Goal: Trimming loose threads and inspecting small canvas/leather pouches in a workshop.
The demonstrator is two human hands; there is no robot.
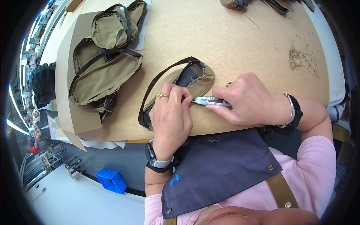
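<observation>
On the brown board in front of me lies a khaki fabric pouch (204, 83) with a black zipper strip standing up along its far side and raw, frayed edges. My left hand (170, 110) is closed, pinching the pouch's near edge between thumb and fingertips. In my right hand (247, 99) is a pair of silver thread snips (203, 99), pointing left. Their tips are right beside my left fingertips at the fabric edge. Whatever thread sits between the blades is too small to make out.
More khaki pouches (101, 77) are piled at the left, partly over a folded cardboard flap (77, 45). Cut thread scraps (303, 58) lie in a heap at the far right. Dark and khaki pieces (235, 3) rest at the far edge. A blue plastic crate (111, 181) stands below, left.
</observation>
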